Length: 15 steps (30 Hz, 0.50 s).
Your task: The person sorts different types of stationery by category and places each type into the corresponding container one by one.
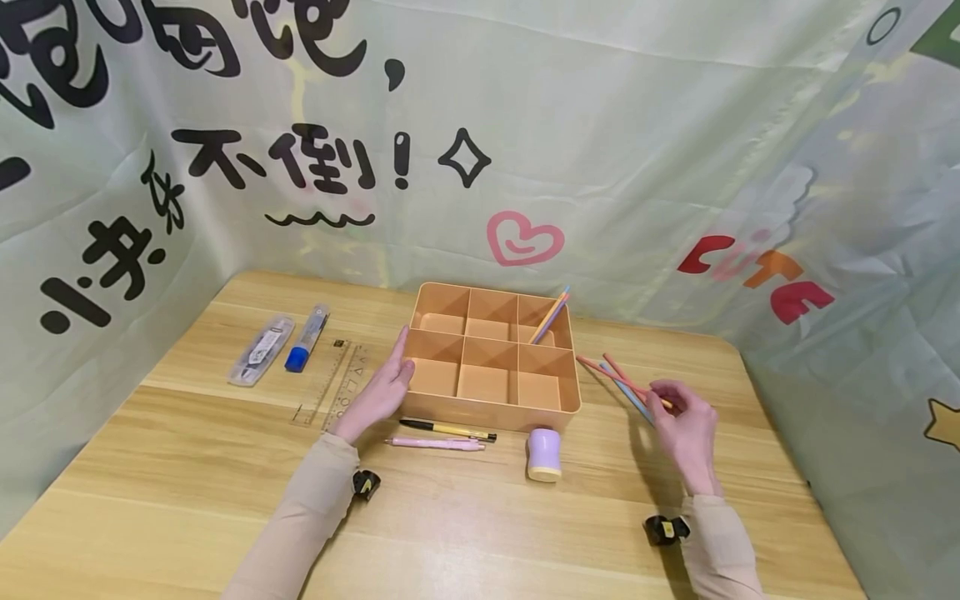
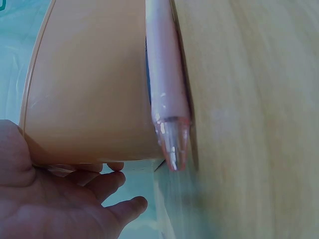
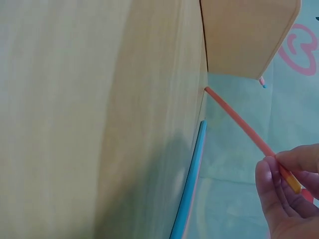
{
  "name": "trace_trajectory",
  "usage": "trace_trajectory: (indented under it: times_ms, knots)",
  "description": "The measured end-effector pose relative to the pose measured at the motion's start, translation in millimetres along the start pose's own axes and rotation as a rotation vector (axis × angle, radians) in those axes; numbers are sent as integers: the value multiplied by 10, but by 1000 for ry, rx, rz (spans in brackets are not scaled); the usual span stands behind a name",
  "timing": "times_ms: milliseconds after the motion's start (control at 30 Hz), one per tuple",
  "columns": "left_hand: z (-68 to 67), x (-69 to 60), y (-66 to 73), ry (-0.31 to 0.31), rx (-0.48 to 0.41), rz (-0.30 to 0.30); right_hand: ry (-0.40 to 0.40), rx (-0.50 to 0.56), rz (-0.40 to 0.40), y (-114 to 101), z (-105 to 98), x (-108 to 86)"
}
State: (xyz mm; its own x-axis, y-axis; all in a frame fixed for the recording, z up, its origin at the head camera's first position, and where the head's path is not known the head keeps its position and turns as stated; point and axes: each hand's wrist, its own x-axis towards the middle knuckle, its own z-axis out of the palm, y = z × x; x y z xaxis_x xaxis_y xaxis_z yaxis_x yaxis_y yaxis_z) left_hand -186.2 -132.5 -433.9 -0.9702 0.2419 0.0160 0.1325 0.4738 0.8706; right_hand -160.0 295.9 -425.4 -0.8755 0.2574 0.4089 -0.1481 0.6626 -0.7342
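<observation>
My right hand (image 1: pixel 686 425) pinches a slim coral-and-orange pencil (image 3: pixel 244 127) between thumb and fingers, to the right of the orange six-compartment organizer box (image 1: pixel 487 412). The pencil slants, its far end low by the tabletop. Beside it lies a blue pencil (image 3: pixel 189 184) with a pink edge. A second red pencil (image 1: pixel 611 364) crosses there; its near end is hard to make out. On the other side, my left hand (image 1: pixel 381 392) touches the box's left wall with fingers extended. Two pencils (image 1: pixel 551 315) lean in the back right compartment.
In front of the box lie a yellow-and-black pen (image 1: pixel 450 430), a pink pen (image 1: pixel 437 444) and a purple-and-cream container (image 1: pixel 544 455). A clear ruler (image 1: pixel 330 387), a blue-capped tube (image 1: pixel 307 337) and a clear case (image 1: pixel 261 350) are at left. Printed cloth (image 1: pixel 600 167) hangs behind the table.
</observation>
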Motion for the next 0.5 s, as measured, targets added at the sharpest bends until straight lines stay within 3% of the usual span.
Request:
trace_trajectory:
  times_ms: [500]
  knots:
    - [-11,-7,-2,-9,-6,-10,29,117,81,-31,22,-4]
